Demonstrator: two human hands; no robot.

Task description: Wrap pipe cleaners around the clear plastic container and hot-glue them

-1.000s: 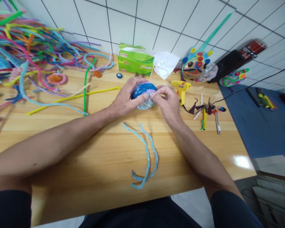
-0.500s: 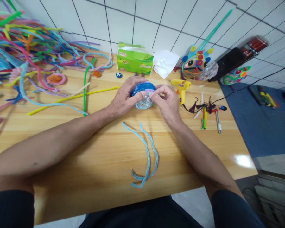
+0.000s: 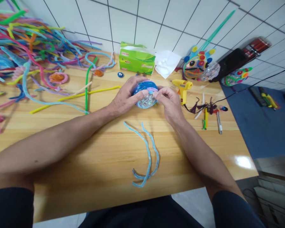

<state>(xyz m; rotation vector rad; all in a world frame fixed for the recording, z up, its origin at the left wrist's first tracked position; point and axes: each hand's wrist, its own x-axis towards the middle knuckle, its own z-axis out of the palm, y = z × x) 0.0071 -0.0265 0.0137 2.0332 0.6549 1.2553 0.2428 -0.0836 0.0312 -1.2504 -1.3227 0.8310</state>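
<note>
Between my hands is a rounded, clear plastic piece [image 3: 147, 102], its upper side wrapped in blue pipe cleaner with a short lilac stretch. My left hand [image 3: 130, 93] is closed around its left side, thumb lying across the front. At the right edge, my right hand [image 3: 168, 99] holds it with bent fingers, the thumb tip by the lilac stretch. My fingers hide part of the wrapping. Nearer me, two bent light-blue pipe cleaners [image 3: 148, 155] lie on the wooden table [image 3: 97, 164].
Many coloured pipe cleaners [image 3: 38, 41] are heaped at the left. A green tissue pack [image 3: 136, 60] and a white paper [image 3: 166, 63] stand behind my hands. On the right are a yellow glue gun [image 3: 183, 88] with a cord, decorated figures [image 3: 197, 65] and a utility knife [image 3: 219, 123].
My right thumb has shifted slightly right, away from the left thumb, and more of the lilac stretch shows between them. Both hands stay on the wrapped piece. The view has moved slightly.
</note>
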